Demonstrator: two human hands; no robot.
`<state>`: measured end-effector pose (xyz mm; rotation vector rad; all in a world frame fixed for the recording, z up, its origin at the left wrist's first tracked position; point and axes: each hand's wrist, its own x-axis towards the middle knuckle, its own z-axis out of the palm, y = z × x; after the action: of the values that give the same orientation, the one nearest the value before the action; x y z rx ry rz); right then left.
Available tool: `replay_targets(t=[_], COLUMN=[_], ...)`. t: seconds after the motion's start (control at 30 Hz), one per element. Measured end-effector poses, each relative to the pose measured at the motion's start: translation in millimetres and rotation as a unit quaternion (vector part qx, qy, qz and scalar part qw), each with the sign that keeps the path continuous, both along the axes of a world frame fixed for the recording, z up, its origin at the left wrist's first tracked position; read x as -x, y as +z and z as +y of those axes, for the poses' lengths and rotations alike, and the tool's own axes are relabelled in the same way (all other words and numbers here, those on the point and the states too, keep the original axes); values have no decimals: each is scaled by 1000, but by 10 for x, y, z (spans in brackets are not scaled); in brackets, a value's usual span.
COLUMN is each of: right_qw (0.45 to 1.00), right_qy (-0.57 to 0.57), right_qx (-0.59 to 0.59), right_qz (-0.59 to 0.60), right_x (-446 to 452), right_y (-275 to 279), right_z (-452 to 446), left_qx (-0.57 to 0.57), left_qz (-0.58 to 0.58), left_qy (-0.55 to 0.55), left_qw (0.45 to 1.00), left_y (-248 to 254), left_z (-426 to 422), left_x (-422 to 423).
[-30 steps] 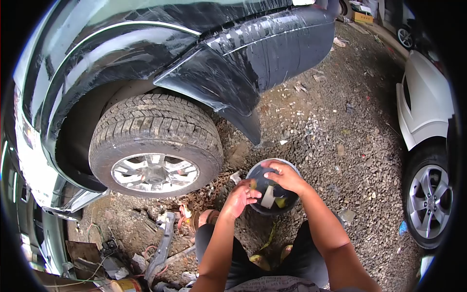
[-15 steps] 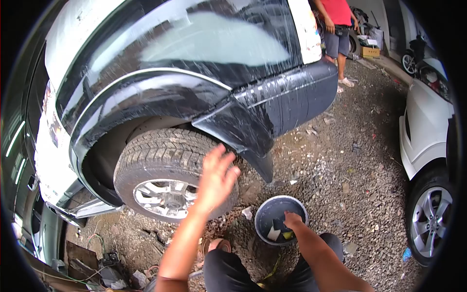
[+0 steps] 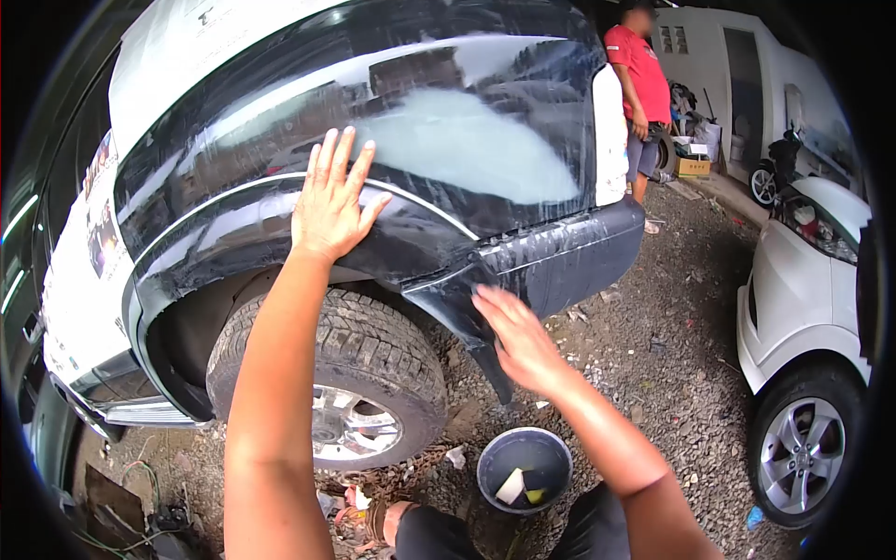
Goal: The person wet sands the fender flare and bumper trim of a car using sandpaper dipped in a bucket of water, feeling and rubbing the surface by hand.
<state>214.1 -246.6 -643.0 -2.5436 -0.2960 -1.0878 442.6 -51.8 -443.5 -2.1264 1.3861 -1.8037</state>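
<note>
One panel point(image 3: 411, 140): stiff, likely slick; best held palm-flat. My left hand point(image 3: 334, 205) lies spread on it, right hand point(image 3: 523, 342) by the flap point(image 3: 455, 303), both grasping nothing.

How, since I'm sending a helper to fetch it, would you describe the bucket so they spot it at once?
Start at the black-sided car and its dirty wheel. Just right of that wheel in the view, on the gravel before the person's knees, stands the bucket. Unlike the wheel, it is open-topped, with a white piece and a yellow-green piece inside.
</note>
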Motion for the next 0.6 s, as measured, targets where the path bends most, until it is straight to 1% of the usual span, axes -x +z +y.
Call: replay_targets(t=[0.03,0.1,0.23,0.3,0.4,0.43,0.5,0.53,0.6], right_qw=[997,982,972,968,973,976,979,982,985], right_qy=[-36,-78,-42,4,52,55,0,2,-15], right_qx=[70,171,231,249,214,208,191,179,167], right_qz=[-16,-7,34,41,67,42,77,62,41], right_x=[-129,-383,-670,-823,-942,-900,-797,-722,-648], right_y=[161,256,252,321,431,405,426,411,439], right_z=[38,30,224,509,522,413,32,-173,-188], left_qx=[-3,1,1,4,6,7,9,11,12], left_qz=[1,9,19,21,20,21,20,21,21], left_qy=[5,-3,-10,-15,-15,-12,-10,-12,-16], left_qw=[1000,1000,1000,1000,1000,1000,1000,1000,1000], left_y=[4,5,9,17,10,2,22,16,0], left_z=[12,10,11,10,16,14,15,17,20], left_x=[-9,-19,-30,-32,-20,-23,-16,-4,-26])
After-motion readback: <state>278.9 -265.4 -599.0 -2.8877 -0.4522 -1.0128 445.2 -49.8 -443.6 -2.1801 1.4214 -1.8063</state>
